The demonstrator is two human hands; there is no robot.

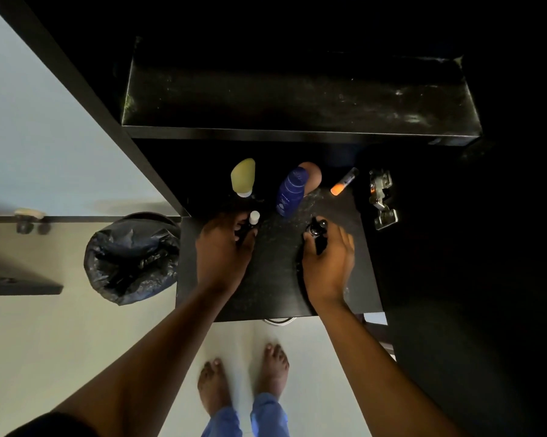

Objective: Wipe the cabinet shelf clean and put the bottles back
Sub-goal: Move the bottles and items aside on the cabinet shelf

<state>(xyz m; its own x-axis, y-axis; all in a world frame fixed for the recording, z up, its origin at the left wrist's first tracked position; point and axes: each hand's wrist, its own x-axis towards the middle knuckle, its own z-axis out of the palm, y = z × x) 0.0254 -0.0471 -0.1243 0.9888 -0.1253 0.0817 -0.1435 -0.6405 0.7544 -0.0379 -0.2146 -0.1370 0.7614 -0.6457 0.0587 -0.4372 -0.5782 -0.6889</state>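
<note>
Head view shows you standing over a dark, speckled lower cabinet shelf [275,279], and both hands are busy on it. Your left hand [223,250] is curled round a small dark bottle with a white cap [253,219]; your right hand [327,260] grips a small black bottle with a black pump top [317,230]. The hands are well apart, one near each side of that lower shelf.

Behind your hands, toward the back of the same shelf, stand a pale yellow-green squeeze bottle on its white cap [243,176], a dark blue plastic lotion bottle [290,190] with a tan rounded bottle [311,176] just behind it, and a thin clear tube with an orange end [344,182] lying tilted to the right of them.

The dusty black upper cabinet shelf [297,93] above is bare and looks streaked with pale marks, so you cannot be sure it is wiped through.

Watch these risks:
- Lifting both small bottles at once gives you no free hand; a slip from either grip could send one to the floor by your bare feet.
- Your left knuckles are near the yellow-green bottle, which is balanced on its cap and could topple if nudged.
- The blue bottle leans and may fall against the tan one.
- The metal door hinge [382,197], right of the lower shelf, could catch your right wrist.
</note>
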